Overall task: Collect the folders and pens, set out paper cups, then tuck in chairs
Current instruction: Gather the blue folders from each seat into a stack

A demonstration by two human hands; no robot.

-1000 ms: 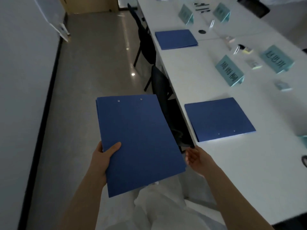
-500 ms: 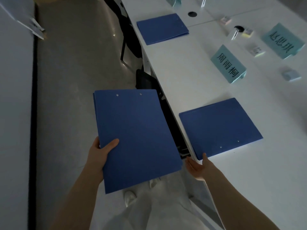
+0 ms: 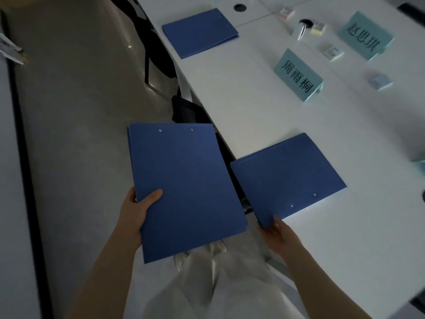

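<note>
At the near edge of the long white table, a flat blue card folder with two metal rivets lies with its near-left corner hanging just over the table edge. The right hand pinches that corner, thumb on top and fingers underneath. The left hand grips a stack of blue folders of the same kind by its near-left edge, thumb pressed on the top cover, holding it out over the grey floor to the left of the table. A third blue folder waits farther along the same edge, well apart from the near one.

The step in hand looks like picking up the near folder to add it to the stack. Done well, the right hand should slide the folder a little more off the edge so the fingers get fully under it, then lift it flat so the covers do not fall open. The held stack should stay level and come just beside the table, so the new folder can be laid squarely on top, rivets matched if neatness matters. The pale green name card with dark characters stands beyond the folder and should not be brushed. A dark chair sits under the table edge between the two folders.
</note>
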